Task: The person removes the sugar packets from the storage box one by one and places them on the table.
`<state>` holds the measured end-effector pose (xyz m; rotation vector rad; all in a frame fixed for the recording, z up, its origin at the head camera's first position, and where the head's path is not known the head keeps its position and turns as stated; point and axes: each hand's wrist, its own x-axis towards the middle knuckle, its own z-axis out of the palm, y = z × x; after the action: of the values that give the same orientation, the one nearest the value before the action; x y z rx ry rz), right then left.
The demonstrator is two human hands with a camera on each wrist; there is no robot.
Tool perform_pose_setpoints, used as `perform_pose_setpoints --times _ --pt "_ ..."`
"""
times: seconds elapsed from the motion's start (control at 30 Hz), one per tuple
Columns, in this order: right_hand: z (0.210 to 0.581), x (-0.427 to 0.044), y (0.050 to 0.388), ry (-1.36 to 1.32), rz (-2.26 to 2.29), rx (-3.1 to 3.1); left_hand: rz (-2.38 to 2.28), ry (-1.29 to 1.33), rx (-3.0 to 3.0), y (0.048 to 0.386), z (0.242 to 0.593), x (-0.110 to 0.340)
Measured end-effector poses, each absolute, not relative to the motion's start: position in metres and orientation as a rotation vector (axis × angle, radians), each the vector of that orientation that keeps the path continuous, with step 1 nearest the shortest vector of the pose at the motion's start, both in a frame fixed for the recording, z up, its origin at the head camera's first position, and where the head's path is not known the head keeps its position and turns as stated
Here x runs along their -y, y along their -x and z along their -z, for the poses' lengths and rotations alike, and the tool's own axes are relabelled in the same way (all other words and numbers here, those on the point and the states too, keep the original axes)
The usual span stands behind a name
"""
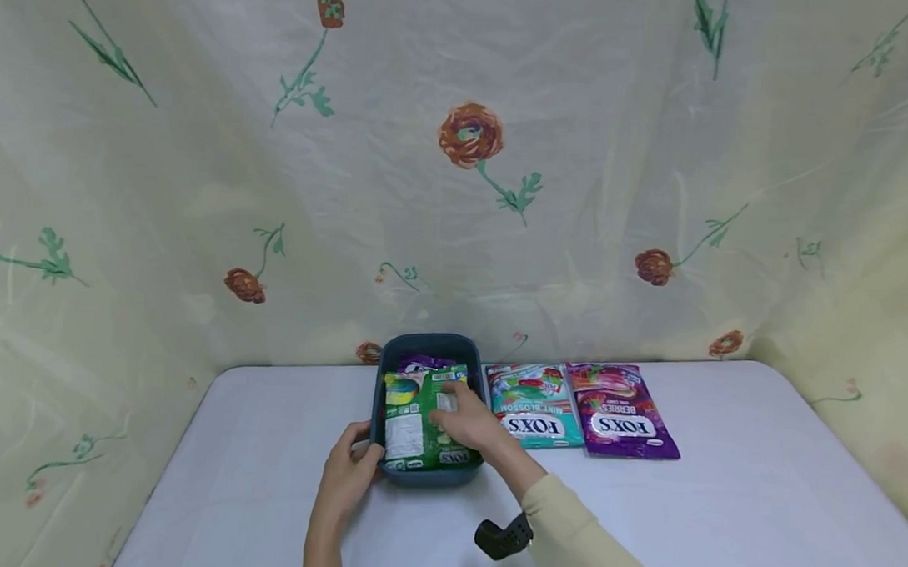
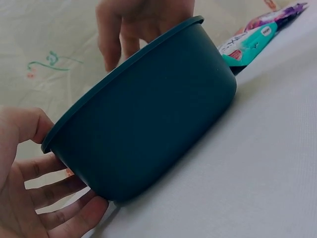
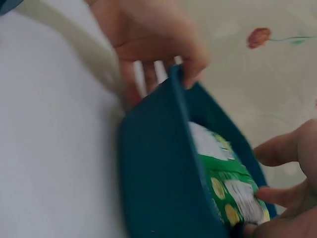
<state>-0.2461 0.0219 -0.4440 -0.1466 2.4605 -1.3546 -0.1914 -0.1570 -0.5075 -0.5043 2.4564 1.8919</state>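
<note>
Packet (image 1: pixel 411 403) in tub (image 1: pixel 434 478), left-wrist view blocked

A plain, pale cream sleeve (image 1: pixel 591 534) covered the right arm at the lower right of the head view, its cuff ending above the right hand (image 1: pixel 460 413). Beside it, at lower centre, showed a black, rounded fitting (image 1: pixel 501 539) with small dots. The visible left forearm (image 1: pixel 326 525) was bare.
</note>
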Motion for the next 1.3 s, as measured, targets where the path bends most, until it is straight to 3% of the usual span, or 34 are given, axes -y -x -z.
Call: perform_pose_setpoints --times 0.27,0.77,1.3 --pt "0.437 -0.034 0.239 0.254 1.443 -2.395 -1.904 0.453 -2.488 0.192 0.508 0.160" --pt "0.457 -0.045 0.239 0.384 1.579 -2.390 -1.871 0.488 -2.505 0.194 0.509 0.157" --pt "0.458 -0.057 0.238 0.162 2.013 -2.092 -1.899 0.489 -2.503 0.193 0.514 0.156"
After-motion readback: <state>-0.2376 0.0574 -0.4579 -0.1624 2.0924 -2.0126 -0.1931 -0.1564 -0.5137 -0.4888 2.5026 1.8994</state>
